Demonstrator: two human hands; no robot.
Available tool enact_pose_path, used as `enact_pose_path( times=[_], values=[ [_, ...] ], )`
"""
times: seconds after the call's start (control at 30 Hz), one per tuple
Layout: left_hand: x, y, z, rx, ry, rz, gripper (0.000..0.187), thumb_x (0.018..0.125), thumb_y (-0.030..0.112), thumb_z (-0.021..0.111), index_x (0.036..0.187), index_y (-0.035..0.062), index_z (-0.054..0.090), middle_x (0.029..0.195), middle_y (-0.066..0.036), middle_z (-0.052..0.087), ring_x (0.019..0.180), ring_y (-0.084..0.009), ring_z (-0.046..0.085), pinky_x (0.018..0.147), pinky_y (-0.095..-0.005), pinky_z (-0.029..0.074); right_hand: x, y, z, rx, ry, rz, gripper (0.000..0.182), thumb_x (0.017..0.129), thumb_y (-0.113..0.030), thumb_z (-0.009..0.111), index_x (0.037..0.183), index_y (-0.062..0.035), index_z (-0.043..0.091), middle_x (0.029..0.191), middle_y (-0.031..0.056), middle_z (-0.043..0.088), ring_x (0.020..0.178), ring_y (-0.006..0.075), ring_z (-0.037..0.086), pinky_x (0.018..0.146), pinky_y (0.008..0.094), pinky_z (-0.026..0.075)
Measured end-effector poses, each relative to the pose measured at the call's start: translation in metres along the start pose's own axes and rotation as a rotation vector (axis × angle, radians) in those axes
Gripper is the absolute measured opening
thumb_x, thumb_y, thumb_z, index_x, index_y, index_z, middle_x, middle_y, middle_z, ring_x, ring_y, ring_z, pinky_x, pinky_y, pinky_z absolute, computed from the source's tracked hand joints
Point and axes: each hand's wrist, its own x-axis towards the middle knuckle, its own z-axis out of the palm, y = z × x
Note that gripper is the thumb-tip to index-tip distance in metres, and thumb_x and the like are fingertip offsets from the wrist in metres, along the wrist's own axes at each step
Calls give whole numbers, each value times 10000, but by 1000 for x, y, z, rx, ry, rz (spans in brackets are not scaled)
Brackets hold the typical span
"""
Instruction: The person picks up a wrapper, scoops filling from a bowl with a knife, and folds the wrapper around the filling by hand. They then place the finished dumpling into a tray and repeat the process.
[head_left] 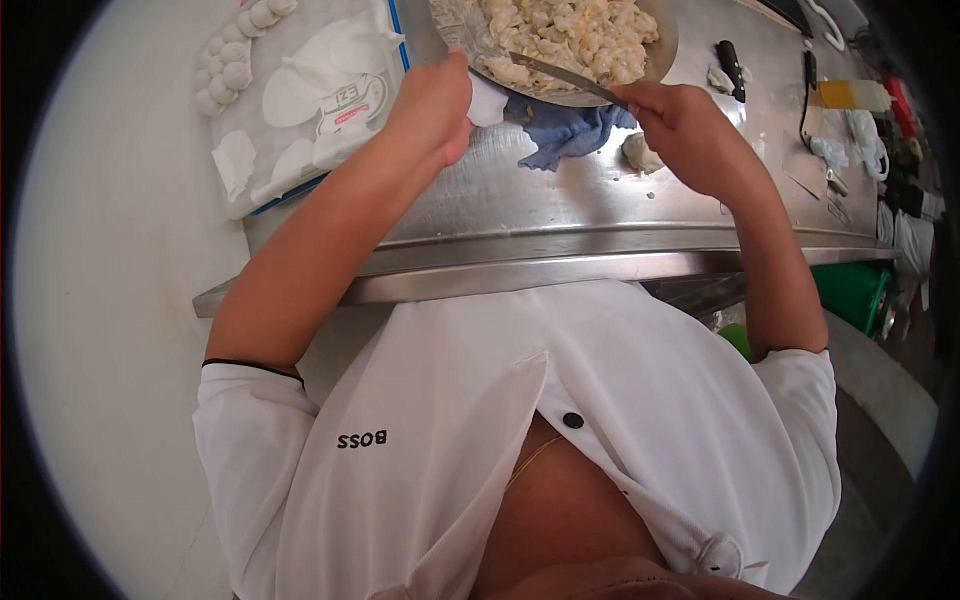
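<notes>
My right hand (690,135) is closed around the handle of a table knife or narrow spatula (565,75), its flat metal blade reaching left over the bowl. Pale, lumpy filling (570,35), which looks like chopped shrimp, heaps inside the metal bowl (662,50). At the bowl's left rim, my left hand (435,105) is curled with the thumb uppermost. A flat white piece (488,102), like a dough wrapper, shows beside its fingers, which are largely hidden. Below the bowl lie a blue cloth (570,132) and a ball of dough (641,154).
To the left, a plastic-covered tray (300,155) bears rows of white dumplings (232,65). A black-handled knife (731,70), a yellow squeeze bottle (855,96) and small utensils lie at the right. The steel table's front edge (520,275) runs before my body; a green bin (850,290) stands below.
</notes>
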Motion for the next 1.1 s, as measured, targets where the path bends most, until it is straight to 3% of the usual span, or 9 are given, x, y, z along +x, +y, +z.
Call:
enact_pose_path(
  times=[0.07,0.1,0.2,0.27,0.37,0.57,0.9,1.03,1.1],
  values=[
    [14,-7,2,-82,54,125,370,980,358,448,858,15,518,632,-40,459,456,-123,370,348,-334,238,-6,-7,-1,220,-130,155,306,927,-103,505,1175,20,635,806,220,664,722,307,651,731,375,513],
    [19,-10,0,-82,54,125,370,980,358,448,858,15,518,632,-40,459,456,-123,370,348,-334,238,-8,-3,4,221,-131,155,306,927,-103,505,1175,20,635,806,220,664,722,307,651,731,375,513],
    [12,-2,4,-92,98,68,328,993,303,447,997,-17,518,810,-98,559,612,-177,538,445,-362,429,-16,9,24,336,-45,13,331,934,-87,501,1230,12,607,785,186,652,665,218,598,676,335,489],
    [6,-1,10,-422,-75,79,350,1008,242,427,1197,-52,456,1113,-171,567,921,-273,623,738,-435,551,-26,0,27,396,-64,46,331,942,-62,498,1248,21,593,755,102,579,663,158,527,657,299,461],
    [-2,3,8,-461,-157,74,379,1041,154,346,1320,-103,343,1379,-228,422,1236,-358,498,1037,-539,438,-41,-10,34,470,-68,97,335,950,-28,509,1274,16,578,727,52,534,662,135,474,648,288,440],
    [-32,21,1,-503,-110,112,386,1047,177,328,1330,-84,349,1361,-221,447,1233,-364,501,1038,-537,439,-52,3,38,255,128,-301,337,918,-11,556,1249,-32,614,738,111,569,664,204,518,650,300,444],
    [-48,32,-7,-474,-278,144,459,1047,256,344,1364,-76,342,1367,-211,456,1221,-363,508,1007,-509,441,-60,-13,22,86,138,-201,260,905,-72,624,1159,-47,674,826,91,647,723,160,585,679,271,469],
    [-60,36,-26,-467,-213,206,478,1048,280,346,1373,-70,338,1370,-218,452,1232,-369,494,1030,-533,409,-53,-10,7,532,139,-103,263,918,-55,601,1173,-23,659,866,102,665,745,112,581,691,260,483],
    [-64,36,-35,-455,-193,227,488,1048,292,343,1378,-68,335,1373,-223,449,1240,-375,485,1042,-544,393,-39,-10,2,261,196,-87,227,910,-89,608,1118,-23,673,872,128,675,738,188,633,698,314,511]
  ],
)
